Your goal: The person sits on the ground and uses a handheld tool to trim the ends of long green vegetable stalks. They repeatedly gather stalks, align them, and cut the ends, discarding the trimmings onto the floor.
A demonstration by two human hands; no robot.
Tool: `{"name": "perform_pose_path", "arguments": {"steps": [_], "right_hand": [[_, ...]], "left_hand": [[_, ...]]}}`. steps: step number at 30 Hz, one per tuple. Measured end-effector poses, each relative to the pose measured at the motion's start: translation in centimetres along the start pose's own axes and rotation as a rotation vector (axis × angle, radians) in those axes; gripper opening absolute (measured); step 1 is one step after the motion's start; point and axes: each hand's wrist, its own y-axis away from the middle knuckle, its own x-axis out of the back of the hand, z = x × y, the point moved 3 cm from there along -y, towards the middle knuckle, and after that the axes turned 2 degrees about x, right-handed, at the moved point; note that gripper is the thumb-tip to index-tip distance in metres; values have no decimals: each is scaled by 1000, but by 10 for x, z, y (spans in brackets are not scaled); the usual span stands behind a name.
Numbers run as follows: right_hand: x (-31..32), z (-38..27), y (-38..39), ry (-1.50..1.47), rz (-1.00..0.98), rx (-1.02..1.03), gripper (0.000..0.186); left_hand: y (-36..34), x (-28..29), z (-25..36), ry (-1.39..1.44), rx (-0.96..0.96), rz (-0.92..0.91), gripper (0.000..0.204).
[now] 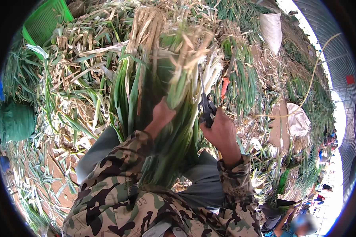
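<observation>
Left hand (163, 114): fingers look closed on a leek (178, 87); motion blur, can't tell how tight. Leek is at that hand's 1 o'clock, dry leaves (196, 54) at its far end. Right hand (222, 132): fingers wrapped round the scissors (207, 110), blades toward 12, near white stalks (213, 71). I'd grip low and firm, keep tips off stalks and left fingers. Greens (167, 160) at 6, between the knees. Crate (47, 22) at 10, sack (271, 32) at 1–2.
</observation>
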Motion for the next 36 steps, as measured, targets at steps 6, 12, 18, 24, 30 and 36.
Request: {"name": "perform_pose_path", "arguments": {"steps": [6,12,18,24,30,36], "right_hand": [[4,19,0,-30,-78,-204,49],[19,32,10,-87,-130,-276,50],[6,29,0,-88,-156,-251,48],[4,19,-4,-97,-192,-272,50],[8,4,-20,-80,-267,-332,56],[-3,23,-23,-85,-190,-213,58]], "left_hand": [[39,-5,18,13,-10,-25,65],[6,10,-5,-253,176,-265,67],[1,-11,-50,-99,112,-262,79],[-8,-14,-45,250,224,-454,69],[-21,-21,-77,387,230,-415,46],[-7,9,-44,763,204,-470,43]]}}
